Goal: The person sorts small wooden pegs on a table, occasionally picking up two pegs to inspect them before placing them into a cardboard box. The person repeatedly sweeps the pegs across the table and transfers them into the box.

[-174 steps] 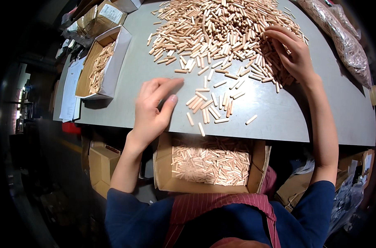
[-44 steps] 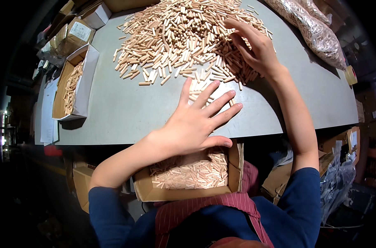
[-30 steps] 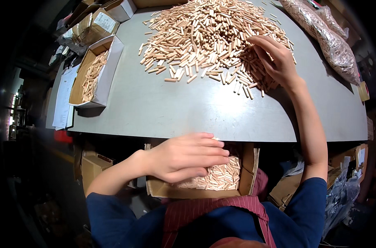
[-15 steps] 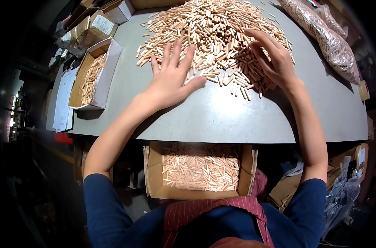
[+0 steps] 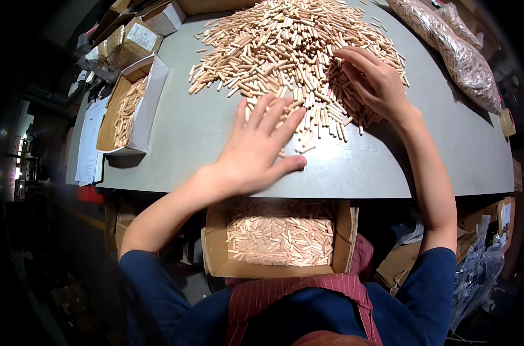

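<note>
A broad heap of small wooden dowel pins (image 5: 262, 52) covers the far middle of the grey table (image 5: 175, 115). My left hand (image 5: 261, 144) lies palm down at the near edge of the heap, fingers spread, with some dowels around and partly under the fingers. At the heap's right side my right hand (image 5: 380, 81) is cupped, its fingers apart and bent over the dowels; the palm's underside is hidden. Below the table's front edge, close to my body, a cardboard box (image 5: 216, 262) holds a layer of the same dowels.
On the left stands a white carton (image 5: 152, 86) part filled with dowels, beside paper sheets (image 5: 90, 144). Clear plastic bags of dowels (image 5: 464, 66) lie along the right edge, near a tape roll (image 5: 507, 123). More cartons (image 5: 126, 43) stand at the far left.
My left hand has moved toward me and to the right, and some dowels at the heap's near edge have come along. The right hand has shifted slightly left.
</note>
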Demonstrator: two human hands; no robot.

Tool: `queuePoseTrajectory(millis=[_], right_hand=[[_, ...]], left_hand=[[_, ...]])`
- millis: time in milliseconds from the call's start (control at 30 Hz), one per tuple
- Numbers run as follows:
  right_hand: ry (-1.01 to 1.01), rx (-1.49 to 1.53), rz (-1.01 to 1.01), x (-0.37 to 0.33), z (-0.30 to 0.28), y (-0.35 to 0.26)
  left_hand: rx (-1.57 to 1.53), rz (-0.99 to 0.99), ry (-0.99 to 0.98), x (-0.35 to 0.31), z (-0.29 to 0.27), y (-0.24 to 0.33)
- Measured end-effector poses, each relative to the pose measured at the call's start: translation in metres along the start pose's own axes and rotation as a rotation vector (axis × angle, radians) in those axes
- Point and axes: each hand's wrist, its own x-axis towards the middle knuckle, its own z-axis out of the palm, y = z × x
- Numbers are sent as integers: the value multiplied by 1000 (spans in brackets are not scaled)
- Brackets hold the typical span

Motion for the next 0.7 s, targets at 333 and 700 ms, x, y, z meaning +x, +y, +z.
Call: queuePoseTrajectory(millis=[333, 700], right_hand=[[-13, 11, 16, 0, 1, 1], [0, 21, 9, 0, 3, 2]], left_hand=[[26, -27, -49, -57, -9, 6], [15, -77, -50, -46, -6, 1]])
